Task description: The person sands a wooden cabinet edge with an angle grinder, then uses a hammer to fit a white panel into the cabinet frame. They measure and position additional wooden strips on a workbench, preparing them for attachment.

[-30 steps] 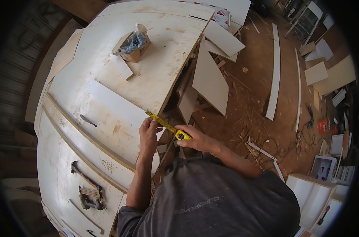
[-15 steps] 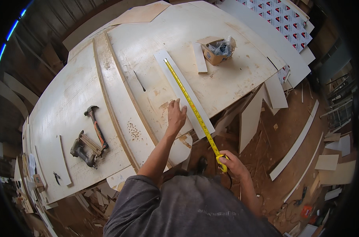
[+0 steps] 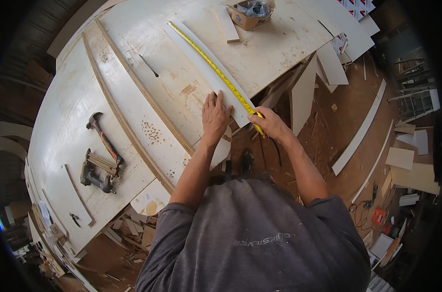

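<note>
A yellow tape measure (image 3: 216, 69) is drawn out along a long white strip (image 3: 205, 70) lying on the large pale panel. My right hand (image 3: 274, 125) is wrapped round its case at the strip's near end. Fingers stretched, my left hand (image 3: 216, 116) lies flat at the strip's left edge, close to its near end, with nothing held. The blade's far end rests by the strip's far end.
A hammer (image 3: 106, 139) and a pneumatic nailer (image 3: 98, 171) lie on the pale panel (image 3: 65, 131) at the left. A thin dark tool (image 3: 148, 65) lies nearer the strip. At the back stands an open cardboard box (image 3: 245, 20). Board offcuts (image 3: 401, 158) litter the floor at right.
My right hand has brought the tape case up to the strip's near end, leaving less blade out. My left hand has settled against the strip's edge. The whole view has shifted.
</note>
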`<state>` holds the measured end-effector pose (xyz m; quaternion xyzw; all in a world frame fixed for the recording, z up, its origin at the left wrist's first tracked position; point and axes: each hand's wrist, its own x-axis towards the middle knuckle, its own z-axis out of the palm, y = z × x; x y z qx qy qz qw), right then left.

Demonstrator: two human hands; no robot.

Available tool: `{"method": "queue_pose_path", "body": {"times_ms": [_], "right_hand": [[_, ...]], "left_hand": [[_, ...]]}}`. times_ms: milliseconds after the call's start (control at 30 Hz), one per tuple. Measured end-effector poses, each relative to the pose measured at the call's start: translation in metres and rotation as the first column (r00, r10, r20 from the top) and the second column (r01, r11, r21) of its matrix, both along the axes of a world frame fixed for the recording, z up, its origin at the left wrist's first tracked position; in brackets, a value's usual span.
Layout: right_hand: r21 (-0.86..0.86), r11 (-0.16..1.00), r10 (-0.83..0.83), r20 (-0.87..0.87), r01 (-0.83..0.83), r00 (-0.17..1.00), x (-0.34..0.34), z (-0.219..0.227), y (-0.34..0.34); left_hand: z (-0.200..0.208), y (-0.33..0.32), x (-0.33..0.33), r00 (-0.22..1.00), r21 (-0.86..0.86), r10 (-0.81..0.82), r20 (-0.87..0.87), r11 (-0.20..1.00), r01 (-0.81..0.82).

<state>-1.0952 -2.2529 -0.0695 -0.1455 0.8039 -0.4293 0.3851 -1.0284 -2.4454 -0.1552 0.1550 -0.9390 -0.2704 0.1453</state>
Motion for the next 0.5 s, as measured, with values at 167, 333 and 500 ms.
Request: {"method": "queue_pose_path", "body": {"times_ms": [167,333,500], "right_hand": [[0.066,0.997,-0.019,-0.192,0.032,0.981,0.024,-0.016,0.046],[0.116,0.993,-0.011,-0.201,0.035,0.98,0.044,-0.03,0.064],[0.097,0.995,0.0,-0.225,0.023,0.974,0.047,-0.037,0.064]], "left_hand": [[0.002,0.003,0.0,1.0,-0.024,-0.012,0.011,1.0,0.013],[0.003,0.007,-0.003,1.0,-0.03,-0.015,0.009,0.999,0.015],[0.007,0.005,-0.003,1.0,-0.019,-0.021,0.019,1.0,0.021]]}}
